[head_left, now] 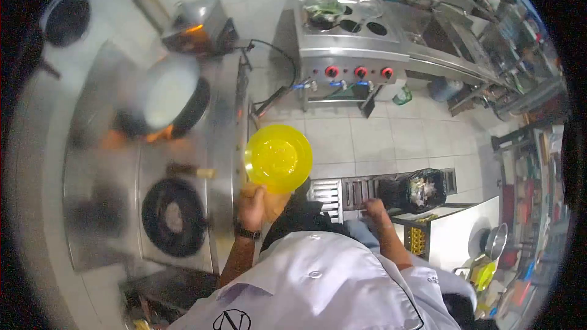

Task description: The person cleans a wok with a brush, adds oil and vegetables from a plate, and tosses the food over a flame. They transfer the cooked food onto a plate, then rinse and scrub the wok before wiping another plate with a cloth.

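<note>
My left hand (252,205) grips the near rim of a yellow bowl (278,159), thumb over the edge. The bowl tilts toward me, and its inside looks wet and shiny. It hangs just right of the stove edge. My right hand (375,209) is lowered at my right side, fingers curled, with nothing visible in it. Beside it, on the floor side, is a black-lined bin (422,190) with scraps. On the stove to the left, a black wok (197,107) sits over orange flames, a pale, blurred round shape (171,91) over it.
A second black wok (174,217) with a pale lump inside sits on the near burner of the steel stove (226,146). Ahead stands a steel cooker (351,55) with red knobs. A white counter (461,232) is at my right, with a metal bowl (495,241) near shelves.
</note>
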The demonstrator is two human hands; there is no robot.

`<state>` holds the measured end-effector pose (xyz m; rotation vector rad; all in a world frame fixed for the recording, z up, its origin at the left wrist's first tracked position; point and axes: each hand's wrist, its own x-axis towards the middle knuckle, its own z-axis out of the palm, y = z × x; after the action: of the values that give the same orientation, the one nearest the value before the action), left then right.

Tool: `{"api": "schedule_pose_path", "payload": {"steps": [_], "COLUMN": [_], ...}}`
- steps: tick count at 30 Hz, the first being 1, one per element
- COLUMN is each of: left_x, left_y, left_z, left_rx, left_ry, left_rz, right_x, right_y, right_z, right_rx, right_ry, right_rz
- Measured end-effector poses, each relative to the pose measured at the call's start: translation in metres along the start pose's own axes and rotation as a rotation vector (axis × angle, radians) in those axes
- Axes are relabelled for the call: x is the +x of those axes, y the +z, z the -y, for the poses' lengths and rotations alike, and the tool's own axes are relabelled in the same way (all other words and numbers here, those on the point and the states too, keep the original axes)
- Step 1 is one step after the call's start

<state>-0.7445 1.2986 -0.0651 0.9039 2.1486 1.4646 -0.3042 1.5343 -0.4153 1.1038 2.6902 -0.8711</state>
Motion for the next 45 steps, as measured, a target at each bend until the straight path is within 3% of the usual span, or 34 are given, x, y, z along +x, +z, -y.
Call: {"api": "schedule_pose_path", "payload": {"steps": [1, 4, 6, 7, 9, 10, 12, 14, 16, 18, 23, 25, 26, 28, 31, 35, 39, 41, 43, 45], "left_x": [0.026, 0.102, 0.148, 0.168, 0.205, 0.219, 0.236, 0.248, 0.262, 0.266, 0.286, 0.298, 0.304, 0.315, 0.326, 0.366, 0.401, 0.424, 0.451, 0.491], "left_y": [0.015, 0.064, 0.089, 0.106, 0.145, 0.167, 0.213, 0.265, 0.317, 0.375, 0.526, 0.583, 0.608, 0.653, 0.703, 0.752, 0.803, 0.83, 0.857, 0.874], "left_z": [-0.008, -0.036, -0.053, -0.058, -0.071, -0.088, -0.126, -0.137, -0.152, -0.173, -0.227, -0.246, -0.259, -0.284, -0.324, -0.341, -0.356, -0.358, -0.356, -0.341], "left_rx": [-0.01, -0.277, -0.214, -0.212, -0.252, -0.246, -0.35, -0.295, -0.248, -0.246, -0.307, -0.219, -0.224, -0.389, -0.521, -0.515, -0.521, -0.611, -0.673, -0.6], "left_ry": [0.012, -0.016, -0.053, -0.043, 0.037, 0.05, 0.088, 0.114, 0.161, 0.175, 0.131, 0.351, 0.353, -0.011, -0.19, -0.025, -0.256, -0.322, -0.367, -0.432], "left_rz": [0.026, 0.045, 0.343, 0.384, 0.693, 0.73, 0.984, 1.069, 1.156, 1.119, 1.215, 1.222, 1.225, 1.28, 1.129, 1.063, 0.846, 0.735, 0.532, 0.556], "right_x": [-0.009, -0.025, -0.017, -0.01, 0.008, 0.017, 0.032, 0.043, 0.055, 0.052, 0.054, 0.06, 0.063, 0.067, 0.085, 0.132, 0.186, 0.219, 0.251, 0.285], "right_y": [0.006, -0.157, -0.223, -0.253, -0.32, -0.354, -0.413, -0.445, -0.465, -0.479, -0.535, -0.552, -0.575, -0.625, -0.682, -0.746, -0.804, -0.832, -0.863, -0.895], "right_z": [-0.011, 0.096, 0.124, 0.134, 0.166, 0.181, 0.197, 0.185, 0.155, 0.108, -0.015, -0.072, -0.092, -0.127, -0.182, -0.248, -0.316, -0.351, -0.39, -0.436], "right_rx": [0.511, 0.854, 0.945, 1.013, 1.145, 1.16, 1.241, 1.189, 1.124, 0.852, 0.997, 1.03, 1.059, 1.096, 1.032, 1.164, 1.041, 0.922, 0.881, 0.778], "right_ry": [0.219, 0.75, 0.743, 0.699, 0.602, 0.621, 0.437, 0.457, 0.476, 0.532, 0.648, 0.653, 0.645, 0.65, 0.573, 0.457, 0.399, 0.392, 0.371, 0.336], "right_rz": [-0.048, -0.115, -0.25, -0.369, -0.477, -0.51, -0.574, -0.641, -0.723, -0.835, -0.962, -0.983, -0.991, -0.951, -0.893, -0.787, -0.672, -0.804, -0.803, -0.84]}}
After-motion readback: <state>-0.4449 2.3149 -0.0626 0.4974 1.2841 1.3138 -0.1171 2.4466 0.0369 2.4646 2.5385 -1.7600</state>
